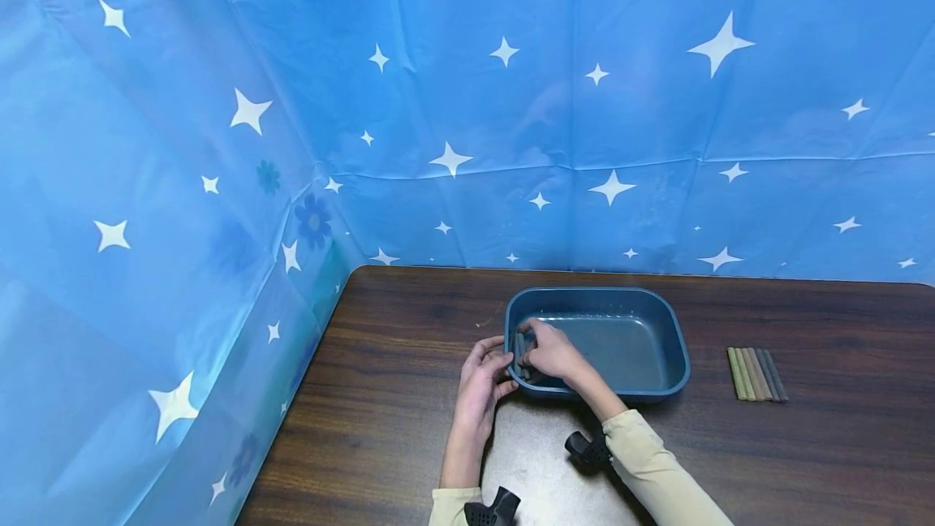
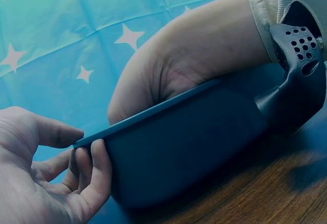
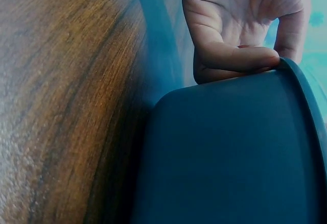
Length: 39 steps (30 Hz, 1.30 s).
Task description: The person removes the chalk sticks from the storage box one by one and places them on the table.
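Note:
A blue rectangular tub (image 1: pixel 606 393) stands on the table. My left hand (image 1: pixel 484 384) holds its left end, thumb at the rim and fingers against the outer wall; the left wrist view shows this left hand (image 2: pixel 46 168) close up. Inside the same end, my right hand (image 1: pixel 553 351) reaches down with index finger and thumb curved about a grey stick (image 1: pixel 520 345). Another short dark stick (image 1: pixel 524 373) lies near it. In both wrist views the tub's wall hides the right fingertips.
To the right of the tub, several thin sticks (image 1: pixel 756 374) lie side by side on the wooden table (image 1: pixel 380 396), green through brown to grey. A blue star-patterned sheet (image 1: pixel 643 120) hangs behind the table and along its left side.

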### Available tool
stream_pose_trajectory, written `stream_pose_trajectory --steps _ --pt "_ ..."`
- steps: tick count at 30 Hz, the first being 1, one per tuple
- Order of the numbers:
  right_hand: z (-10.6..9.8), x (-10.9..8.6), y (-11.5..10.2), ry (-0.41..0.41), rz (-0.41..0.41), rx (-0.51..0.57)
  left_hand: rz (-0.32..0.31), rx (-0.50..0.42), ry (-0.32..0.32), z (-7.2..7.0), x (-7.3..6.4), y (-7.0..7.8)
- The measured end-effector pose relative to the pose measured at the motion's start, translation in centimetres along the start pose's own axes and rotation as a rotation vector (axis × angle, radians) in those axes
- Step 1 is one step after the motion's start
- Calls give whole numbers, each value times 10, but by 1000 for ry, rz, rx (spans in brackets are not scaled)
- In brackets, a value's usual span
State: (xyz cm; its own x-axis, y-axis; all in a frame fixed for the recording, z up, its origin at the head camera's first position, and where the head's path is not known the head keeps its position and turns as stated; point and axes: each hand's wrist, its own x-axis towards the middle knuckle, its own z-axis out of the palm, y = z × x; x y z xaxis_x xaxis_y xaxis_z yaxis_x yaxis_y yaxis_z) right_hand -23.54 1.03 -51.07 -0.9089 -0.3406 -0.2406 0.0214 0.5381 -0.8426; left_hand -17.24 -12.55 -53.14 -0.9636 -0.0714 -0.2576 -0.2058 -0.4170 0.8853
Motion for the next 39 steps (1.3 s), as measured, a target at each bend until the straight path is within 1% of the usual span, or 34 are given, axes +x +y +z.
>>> stream_pose_trajectory --steps 4,8,16,19,22,30,39 --pt "-1 0 -1 3 6 17 -6 -3 -4 0 0 0" --pt "-3 -2 -2 16 -7 39 -12 -14 -4 0 1 1" --pt "-11 -6 -3 11 3 180 -6 -13 -2 0 2 -1" --pt "-15 -7 -2 16 5 211 -4 -13 -4 1 1 -1" --pt "-21 -8 -1 22 7 228 -5 -15 -2 1 1 -1" --pt "-45 -17 -3 43 -29 228 -13 -27 3 2 3 -2" --pt "-71 -30 -2 81 -69 248 1 -24 16 2 2 -2"
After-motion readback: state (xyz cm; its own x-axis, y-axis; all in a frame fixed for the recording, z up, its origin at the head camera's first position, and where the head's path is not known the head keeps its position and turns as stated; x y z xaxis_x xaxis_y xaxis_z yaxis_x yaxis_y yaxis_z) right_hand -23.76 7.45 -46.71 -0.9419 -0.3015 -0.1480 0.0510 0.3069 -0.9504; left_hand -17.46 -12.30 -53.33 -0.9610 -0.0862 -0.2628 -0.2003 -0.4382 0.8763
